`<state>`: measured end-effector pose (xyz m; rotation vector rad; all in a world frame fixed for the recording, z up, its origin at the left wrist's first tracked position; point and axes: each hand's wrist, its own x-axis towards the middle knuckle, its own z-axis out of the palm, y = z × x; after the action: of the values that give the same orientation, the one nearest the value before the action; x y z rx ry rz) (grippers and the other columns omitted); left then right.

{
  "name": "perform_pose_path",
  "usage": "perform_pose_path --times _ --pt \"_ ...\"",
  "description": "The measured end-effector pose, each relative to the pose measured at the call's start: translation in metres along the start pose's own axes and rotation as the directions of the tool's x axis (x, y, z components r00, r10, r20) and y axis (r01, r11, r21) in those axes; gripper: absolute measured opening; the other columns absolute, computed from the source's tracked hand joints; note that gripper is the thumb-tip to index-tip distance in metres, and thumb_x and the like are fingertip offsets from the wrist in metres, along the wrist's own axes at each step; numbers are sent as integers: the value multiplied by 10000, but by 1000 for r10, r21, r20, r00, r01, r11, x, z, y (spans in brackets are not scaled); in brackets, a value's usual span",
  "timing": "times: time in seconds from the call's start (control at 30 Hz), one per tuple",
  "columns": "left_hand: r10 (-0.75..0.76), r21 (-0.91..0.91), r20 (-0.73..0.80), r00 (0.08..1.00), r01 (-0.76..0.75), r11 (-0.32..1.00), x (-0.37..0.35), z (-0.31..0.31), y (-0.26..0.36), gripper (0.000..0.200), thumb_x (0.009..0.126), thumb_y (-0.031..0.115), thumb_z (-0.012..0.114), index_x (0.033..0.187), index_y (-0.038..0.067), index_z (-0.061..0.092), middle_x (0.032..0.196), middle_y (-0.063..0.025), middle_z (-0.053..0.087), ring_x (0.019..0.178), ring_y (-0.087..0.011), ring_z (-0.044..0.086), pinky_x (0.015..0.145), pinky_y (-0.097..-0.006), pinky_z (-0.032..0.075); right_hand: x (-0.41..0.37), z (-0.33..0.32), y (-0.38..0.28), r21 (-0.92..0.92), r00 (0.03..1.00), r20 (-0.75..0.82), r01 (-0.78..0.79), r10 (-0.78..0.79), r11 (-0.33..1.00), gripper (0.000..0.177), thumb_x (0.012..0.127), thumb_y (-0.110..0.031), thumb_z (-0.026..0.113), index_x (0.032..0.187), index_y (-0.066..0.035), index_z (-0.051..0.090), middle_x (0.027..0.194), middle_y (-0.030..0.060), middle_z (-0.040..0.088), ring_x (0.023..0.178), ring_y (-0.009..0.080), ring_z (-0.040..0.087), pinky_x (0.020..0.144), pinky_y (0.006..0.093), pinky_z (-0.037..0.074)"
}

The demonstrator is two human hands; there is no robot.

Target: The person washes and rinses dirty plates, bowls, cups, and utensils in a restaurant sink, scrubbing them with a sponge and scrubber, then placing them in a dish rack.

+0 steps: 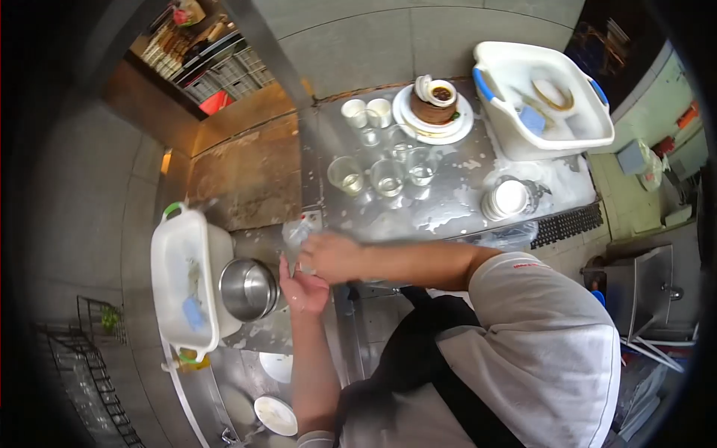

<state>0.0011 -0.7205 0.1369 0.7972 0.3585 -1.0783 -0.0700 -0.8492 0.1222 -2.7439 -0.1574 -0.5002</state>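
My left hand (305, 291) is palm up with its fingers apart, beside a round steel pot (250, 290) on the left counter. Just above it, my right hand (331, 257) overlaps its fingers in this view. The right hand is smeared by motion, and I cannot tell whether it holds anything. A clear, shiny plastic-looking item (297, 231) shows right at the right hand's fingers. Left of the pot stands a white tub (216, 299) with green handles and a blue sponge (193, 312) inside.
Several drinking glasses (387, 178) stand on the wet steel counter (441, 216). Behind them are stacked plates (411, 128) with a brown bowl (433, 110) on top. A white tub (549, 145) with suds is at right, near stacked white cups (508, 200). Plates (275, 415) lie below.
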Motion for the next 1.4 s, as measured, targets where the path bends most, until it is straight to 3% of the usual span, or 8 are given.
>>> perform_pose_path --times 0.33,0.5,0.8,0.87,0.97,1.1,1.27,1.4 --pt "172 370 -222 960 -80 926 -32 48 -42 479 1037 500 317 1064 107 590 1051 -57 637 992 -238 613 844 -380 515 -53 -32 3 379 904 -346 381 -253 844 313 758 -340 692 840 -44 630 989 133 610 1082 344 564 869 453 488" --pt "104 342 52 993 -115 933 -10 -3 -35 312 1021 385 409 1010 117 568 932 -56 637 927 -225 628 727 -371 538 -61 -10 -8 367 859 -458 416 -228 832 291 828 -350 689 723 -96 593 784 71 558 838 304 602 689 416 499" --pt "530 444 -88 843 -443 779 -30 31 -35 356 850 37 467 1205 46 485 1096 -125 576 980 -287 623 759 -401 573 -163 -9 -27 139 953 -74 -280 292 950 571 893 -382 642 1367 -100 498 1268 150 522 1082 304 538 935 386 440" --pt "576 480 -12 817 -501 720 -21 49 -58 407 848 32 457 1254 46 458 1078 -129 578 1020 -278 599 807 -382 546 -149 -59 -42 553 809 -209 -365 549 749 625 935 -377 601 1454 -101 390 1275 176 515 1040 308 560 913 392 459" --pt "309 576 355 883 -466 672 -37 124 -123 425 959 136 467 1368 47 392 1191 -141 557 1109 -275 564 967 -409 457 -136 -147 -12 909 646 343 -411 682 -68 645 951 -347 591 1470 -65 332 1152 165 584 997 299 602 906 363 474" --pt "281 538 709 647 -754 376 -55 173 -145 685 954 184 542 1524 35 192 1469 -189 394 1362 -279 356 1141 -409 245 -189 -221 90 350 295 -753 -577 588 738 263 992 -181 432 1140 -36 593 1048 269 636 892 438 637 763 482 510" --pt "252 669 626 738 -674 312 -39 135 -105 624 922 116 581 1479 51 306 1382 -163 488 1256 -232 458 1073 -376 331 -266 -335 258 -226 228 -318 -961 920 160 337 861 -125 522 1165 12 572 1086 271 638 988 432 624 894 511 486" --pt "258 760 475 841 -540 360 -46 128 -98 589 915 64 575 1459 60 348 1321 -133 521 1189 -199 494 1024 -337 378 -160 -310 258 -261 654 -551 -724 517 638 480 818 -167 592 1258 22 557 1274 262 566 1179 387 559 984 438 471"
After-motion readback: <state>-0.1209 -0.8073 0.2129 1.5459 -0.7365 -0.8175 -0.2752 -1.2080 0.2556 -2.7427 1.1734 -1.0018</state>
